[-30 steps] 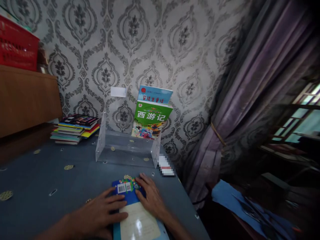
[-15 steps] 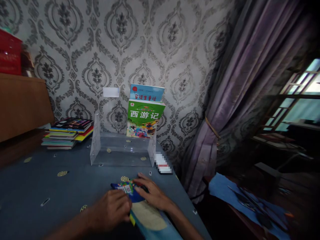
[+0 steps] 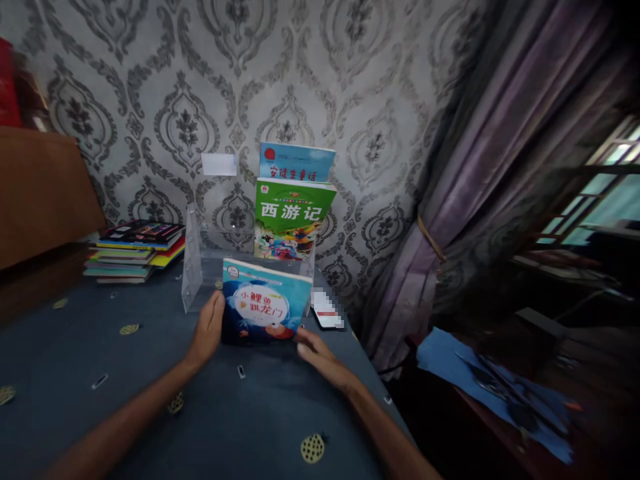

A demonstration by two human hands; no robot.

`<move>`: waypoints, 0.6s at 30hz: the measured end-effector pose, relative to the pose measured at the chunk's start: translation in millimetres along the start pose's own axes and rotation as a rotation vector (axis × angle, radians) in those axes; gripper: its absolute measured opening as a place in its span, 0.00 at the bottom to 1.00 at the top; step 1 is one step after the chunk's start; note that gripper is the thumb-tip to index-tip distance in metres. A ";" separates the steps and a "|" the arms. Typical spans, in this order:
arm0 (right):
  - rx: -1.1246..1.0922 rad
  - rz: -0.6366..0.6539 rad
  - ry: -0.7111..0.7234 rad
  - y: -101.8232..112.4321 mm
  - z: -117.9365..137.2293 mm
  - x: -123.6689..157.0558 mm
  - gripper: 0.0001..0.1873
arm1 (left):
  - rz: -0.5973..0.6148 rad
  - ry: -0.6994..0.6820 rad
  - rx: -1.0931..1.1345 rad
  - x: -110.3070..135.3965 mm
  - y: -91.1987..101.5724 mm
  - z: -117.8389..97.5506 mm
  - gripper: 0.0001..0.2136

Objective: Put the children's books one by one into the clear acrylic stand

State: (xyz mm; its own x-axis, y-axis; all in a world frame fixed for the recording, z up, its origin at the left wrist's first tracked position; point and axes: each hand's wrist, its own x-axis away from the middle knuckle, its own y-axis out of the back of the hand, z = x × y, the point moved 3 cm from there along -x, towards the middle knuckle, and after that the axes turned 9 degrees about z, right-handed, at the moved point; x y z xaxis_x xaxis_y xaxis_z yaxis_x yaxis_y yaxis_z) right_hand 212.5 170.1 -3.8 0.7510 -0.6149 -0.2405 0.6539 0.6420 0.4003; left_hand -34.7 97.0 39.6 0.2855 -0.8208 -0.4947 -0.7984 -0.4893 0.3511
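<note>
A blue picture book [image 3: 264, 310] with red and white Chinese lettering stands nearly upright between my two hands, its cover facing me. My left hand [image 3: 208, 328] grips its left edge. At the lower right corner, my right hand [image 3: 324, 359] holds it with thumb and fingers. Just behind is a clear acrylic book stand [image 3: 192, 267], whose lower front the blue book partly hides. On the stand's right side leans a green book [image 3: 295, 215], and behind that a light blue book [image 3: 298, 160] rises above it.
A stack of books [image 3: 137, 257] lies left of the stand. A pixelated phone-like object [image 3: 327, 311] is to its right on the dark patterned tablecloth [image 3: 250, 427]. Past the right table edge, scissors-like tools lie on a blue cloth [image 3: 440, 360] below a purple curtain [image 3: 480, 180].
The blue book, earlier low and close to me with its back showing, is now raised and farther forward, front cover toward me. Both hands moved with it, and the view tilted slightly down.
</note>
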 end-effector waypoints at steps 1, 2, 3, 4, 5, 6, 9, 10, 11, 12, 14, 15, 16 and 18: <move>-0.065 0.053 0.006 -4.3 2.4 -2.7 0.35 | 0.005 0.007 0.005 -2.0 0.6 1.1 0.23; -0.104 0.076 0.017 -7.8 4.4 -5.3 0.33 | 0.010 0.013 0.010 -3.6 1.2 2.2 0.23; -0.103 0.060 0.031 -10.1 5.7 -7.5 0.31 | 0.018 0.018 0.015 -4.5 2.0 3.3 0.22; -0.079 0.029 0.041 -11.8 6.1 -9.0 0.29 | 0.027 0.019 0.016 -4.9 2.8 4.4 0.22; -0.049 -0.003 0.044 -13.3 5.4 -9.8 0.27 | 0.041 0.011 0.013 -4.6 3.8 5.3 0.21; -0.025 -0.023 0.040 -14.8 3.8 -9.8 0.25 | 0.059 -0.006 0.001 -3.9 4.9 5.8 0.20; 0.009 -0.043 0.041 -18.1 -2.8 -7.5 0.23 | 0.143 -0.067 -0.060 -1.0 8.4 4.7 0.16; 0.024 -0.054 0.051 -18.2 -4.7 -7.0 0.22 | 0.177 -0.083 -0.079 -0.8 9.5 3.3 0.15; 0.043 -0.071 0.060 -17.3 -6.2 -7.2 0.22 | 0.211 -0.097 -0.097 -1.4 10.4 1.2 0.14; 0.063 -0.095 0.066 -15.3 -7.1 -8.3 0.22 | 0.240 -0.110 -0.115 -3.3 11.3 -1.8 0.13; 0.096 -0.160 0.073 -7.2 -6.2 -13.8 0.23 | 0.280 -0.141 -0.156 -11.6 12.8 -10.6 0.12; 0.108 -0.192 0.081 -1.1 -3.5 -18.4 0.23 | 0.289 -0.156 -0.180 -18.5 13.5 -16.5 0.12; 0.121 -0.222 0.096 6.4 1.0 -24.2 0.23 | 0.290 -0.172 -0.205 -27.1 14.3 -23.5 0.12; 0.150 -0.257 0.137 25.4 15.7 -38.6 0.24 | 0.278 -0.214 -0.249 -49.2 16.0 -40.5 0.12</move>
State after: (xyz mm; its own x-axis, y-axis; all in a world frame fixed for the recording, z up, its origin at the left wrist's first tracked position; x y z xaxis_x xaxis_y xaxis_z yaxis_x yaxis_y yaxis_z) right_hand 198.7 203.0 29.5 0.5750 -0.6743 -0.4632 0.8106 0.3928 0.4344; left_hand -40.1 117.6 101.8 -0.0599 -0.8644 -0.4992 -0.6696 -0.3361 0.6624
